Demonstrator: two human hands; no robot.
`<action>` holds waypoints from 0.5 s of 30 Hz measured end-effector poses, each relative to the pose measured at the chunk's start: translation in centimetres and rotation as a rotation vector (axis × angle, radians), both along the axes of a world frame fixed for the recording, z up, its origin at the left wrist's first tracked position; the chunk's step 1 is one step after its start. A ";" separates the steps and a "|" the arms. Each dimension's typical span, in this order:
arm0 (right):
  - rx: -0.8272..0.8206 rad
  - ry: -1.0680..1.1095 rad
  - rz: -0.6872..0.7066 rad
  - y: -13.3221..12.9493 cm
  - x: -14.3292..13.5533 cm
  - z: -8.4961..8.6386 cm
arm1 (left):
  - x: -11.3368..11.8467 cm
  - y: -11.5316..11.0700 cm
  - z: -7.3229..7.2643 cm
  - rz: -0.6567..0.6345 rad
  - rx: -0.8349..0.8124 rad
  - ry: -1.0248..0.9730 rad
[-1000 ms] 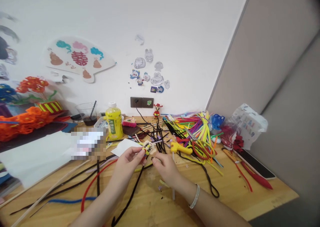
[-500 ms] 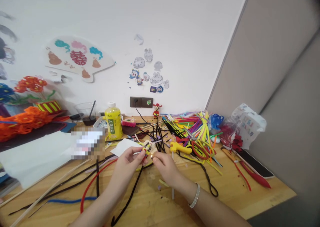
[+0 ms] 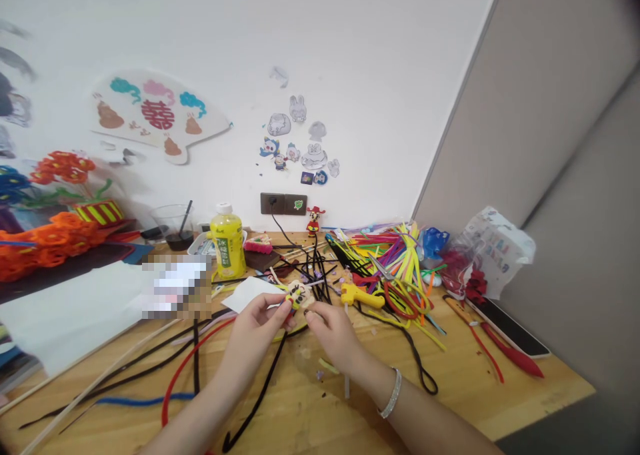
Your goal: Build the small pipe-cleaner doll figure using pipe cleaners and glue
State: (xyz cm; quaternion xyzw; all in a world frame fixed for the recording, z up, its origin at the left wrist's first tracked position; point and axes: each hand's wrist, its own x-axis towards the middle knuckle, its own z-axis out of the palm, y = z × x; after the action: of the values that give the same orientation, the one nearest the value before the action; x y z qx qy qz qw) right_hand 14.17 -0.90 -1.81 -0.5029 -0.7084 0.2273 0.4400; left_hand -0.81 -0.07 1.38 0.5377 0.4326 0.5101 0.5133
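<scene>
A: Hands, two, bare. Left hand (image 3: pixel 257 325) pinches a small yellow-and-cream figure (image 3: pixel 296 295) between thumb and fingertips, lifting it just above the table (image 3: pixel 500 401). Right hand (image 3: pixel 333 335), bracelet (image 3: pixel 391 393) at the wrist, has its fingertips closed at the figure's lower edge; whether it grips a separate small piece cannot be told

B: Reason for the hold?

A: Judged: one hand steadies, the other works at fine detail. A black pipe cleaner (image 3: pixel 265 388) trails below toward the viewer

B: Surface and room?

A: Wooden table, heavily littered: coloured pipe cleaners (image 3: pixel 400 255), yellow glue gun (image 3: pixel 361 297), yellow bottle (image 3: pixel 227 241), white paper (image 3: pixel 247 293). White wall behind, with stickers (image 3: pixel 300 141) and a power socket (image 3: pixel 283 204)
</scene>
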 end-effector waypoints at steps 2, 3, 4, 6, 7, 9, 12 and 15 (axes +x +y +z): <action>0.004 0.009 -0.001 0.0 0.0 -0.1 | -0.1 0.0 0.0 0.013 0.010 0.018; 0.008 0.017 -0.008 0.1 0.0 -0.1 | -0.2 0.1 0.1 0.023 0.022 0.029; 0.013 0.030 -0.021 0.2 0.1 -0.2 | -0.3 0.2 0.1 0.035 0.038 0.040; 0.028 0.086 -0.049 0.4 0.3 -0.3 | -0.7 0.5 0.4 0.053 0.082 0.069; 0.034 0.128 -0.056 0.5 0.4 -0.3 | -0.9 0.7 0.5 0.054 0.103 0.091; 0.031 0.221 -0.042 0.7 0.7 -0.1 | -1.4 1.2 0.8 0.036 0.140 0.146; -0.007 0.317 0.017 0.8 0.7 0.2 | -1.9 1.9 1.0 -0.013 0.190 0.178; -0.042 0.307 0.055 0.5 0.3 0.3 | -2.2 2.4 0.7 -0.051 0.227 0.169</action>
State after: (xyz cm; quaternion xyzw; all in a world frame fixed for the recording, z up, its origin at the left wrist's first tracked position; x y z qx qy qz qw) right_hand 14.50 -0.41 -1.48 -0.4517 -0.6416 0.3281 0.5260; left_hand -2.97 2.36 2.10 0.6442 0.4000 0.4954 0.4237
